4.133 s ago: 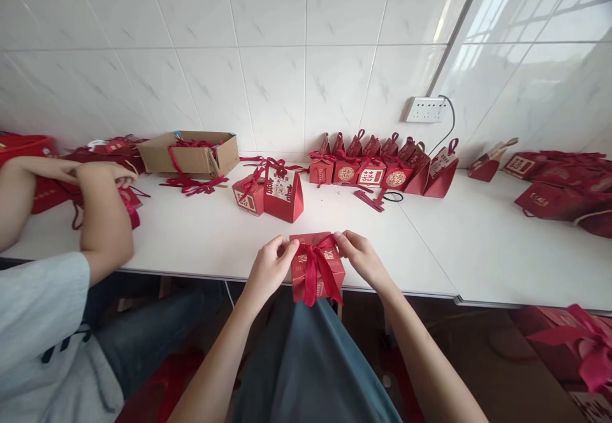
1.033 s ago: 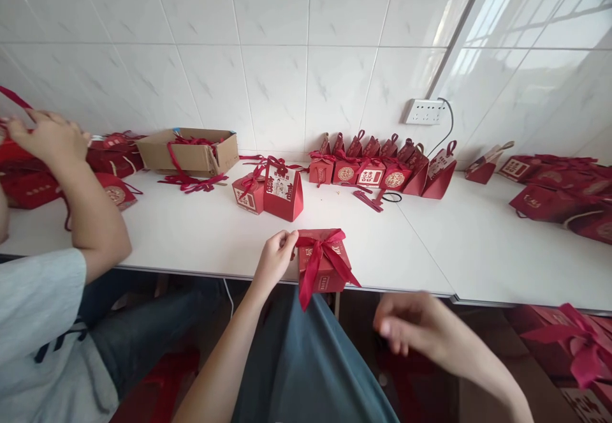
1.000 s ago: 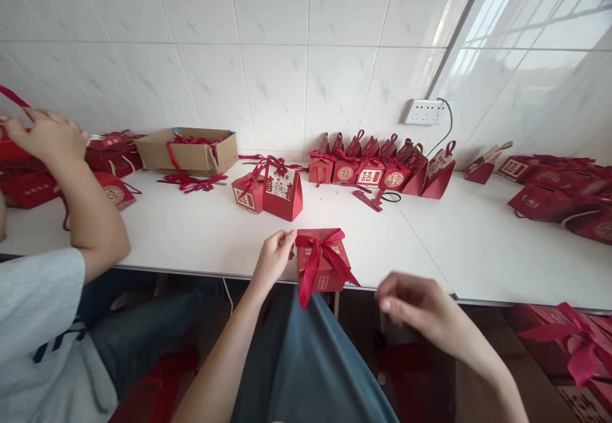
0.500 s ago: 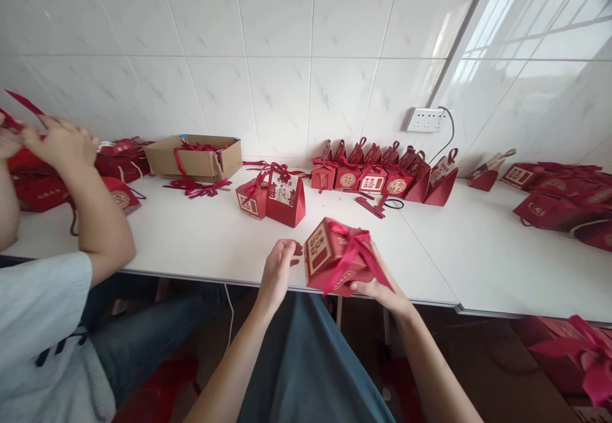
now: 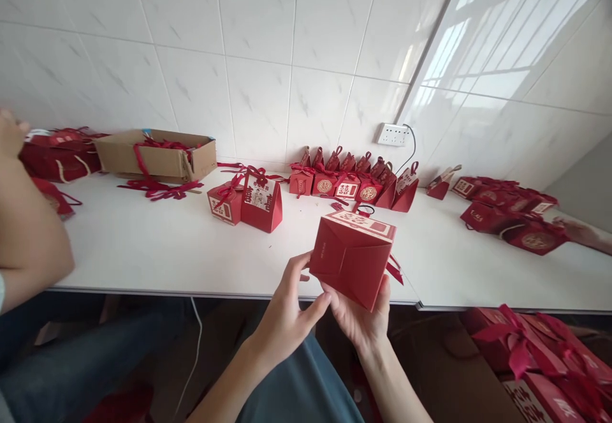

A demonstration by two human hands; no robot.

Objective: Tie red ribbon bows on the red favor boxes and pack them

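A red gift box [image 5: 352,260] is tipped up above the table's front edge, its plain folded base facing me and a printed cream panel at the top. My right hand [image 5: 361,318] holds it from below and the right. Against its lower left side rest the fingers of my left hand [image 5: 291,305], thumb near the bottom corner. A ribbon end [image 5: 394,271] pokes out on the right; the bow is hidden behind the box. Beyond, a ribboned box [image 5: 227,205] stands beside a taller red box [image 5: 262,201] with a white printed picture.
Several small red boxes [image 5: 347,187] line the tiled wall below a socket strip [image 5: 394,134]. At left are a carton [image 5: 157,158] of ribbons and a co-worker's arm [image 5: 33,225]. Another person's hand [image 5: 581,233] reaches red boxes at right. More ribboned boxes [image 5: 530,353] fill a carton below.
The box has turned over, so its base now faces me instead of the bow. My left hand has come onto its side. The view has swung right, bringing another person's hand into sight.
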